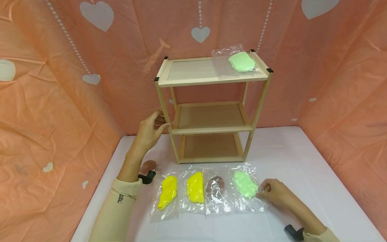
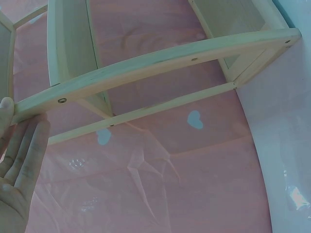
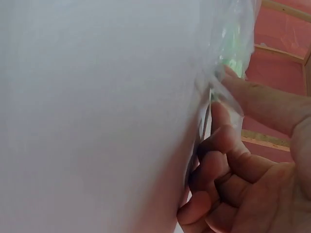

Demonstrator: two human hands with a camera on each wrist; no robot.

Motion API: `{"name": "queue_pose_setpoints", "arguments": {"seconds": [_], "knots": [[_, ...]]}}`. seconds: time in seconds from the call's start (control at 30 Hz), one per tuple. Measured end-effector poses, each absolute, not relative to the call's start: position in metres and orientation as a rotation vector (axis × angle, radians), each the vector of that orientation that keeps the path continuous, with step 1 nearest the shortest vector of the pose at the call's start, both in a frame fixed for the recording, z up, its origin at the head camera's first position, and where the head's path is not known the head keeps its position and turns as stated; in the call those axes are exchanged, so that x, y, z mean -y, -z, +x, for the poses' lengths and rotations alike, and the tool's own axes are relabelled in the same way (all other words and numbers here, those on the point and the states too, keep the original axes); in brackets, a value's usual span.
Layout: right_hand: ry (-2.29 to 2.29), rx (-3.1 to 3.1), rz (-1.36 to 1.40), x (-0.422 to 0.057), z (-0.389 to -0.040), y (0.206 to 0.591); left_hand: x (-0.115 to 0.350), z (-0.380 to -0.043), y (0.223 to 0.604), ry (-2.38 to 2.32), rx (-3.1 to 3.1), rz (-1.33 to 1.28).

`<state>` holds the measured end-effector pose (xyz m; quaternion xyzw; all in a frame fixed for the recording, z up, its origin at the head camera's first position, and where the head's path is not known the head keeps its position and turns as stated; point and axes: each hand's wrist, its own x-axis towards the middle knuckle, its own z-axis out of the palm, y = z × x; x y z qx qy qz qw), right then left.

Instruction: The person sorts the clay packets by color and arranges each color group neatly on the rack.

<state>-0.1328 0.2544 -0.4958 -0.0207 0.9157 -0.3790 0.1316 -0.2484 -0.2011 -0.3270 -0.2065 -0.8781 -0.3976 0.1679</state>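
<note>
My left hand (image 1: pixel 150 130) grips the front left post of a three-tier wooden shelf (image 1: pixel 211 130), at about the middle tier. In the left wrist view, the thumb and the fingers (image 2: pixel 30 150) lie on opposite sides of that post. Low at the right, my right hand (image 1: pixel 275 192) pinches the edge of a clear plastic bag with a flat light green clay piece (image 1: pixel 245 184) in it. The right wrist view shows the bag's film (image 3: pixel 228 92) between thumb and fingers, close to the white table.
Bags with yellow clay (image 1: pixel 167 192), more yellow clay (image 1: pixel 196 187) and brown clay (image 1: pixel 215 187) lie in a row before the shelf. Another brown piece (image 1: pixel 148 167) is partly behind the left wrist. A bagged green piece (image 1: pixel 242 62) rests on the top tier. Orange cloth (image 1: pixel 136 30) hangs around the table.
</note>
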Motion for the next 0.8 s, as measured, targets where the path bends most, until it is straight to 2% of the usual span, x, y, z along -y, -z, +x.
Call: {"name": "queue_pose_setpoints", "arguments": {"seconds": [0.37, 0.8], "knots": [[1.114, -2.707, -0.092, -0.2602, -0.1354, 0.4976, 0.2009, -0.2479, 0.3268, 1.13, 2.502, -0.586], [1.269, -2.655, 0.08, -0.2561, -0.1362, 0.4954, 0.2018, -0.2487, 0.3276, 1.13, 2.506, -0.583]]}}
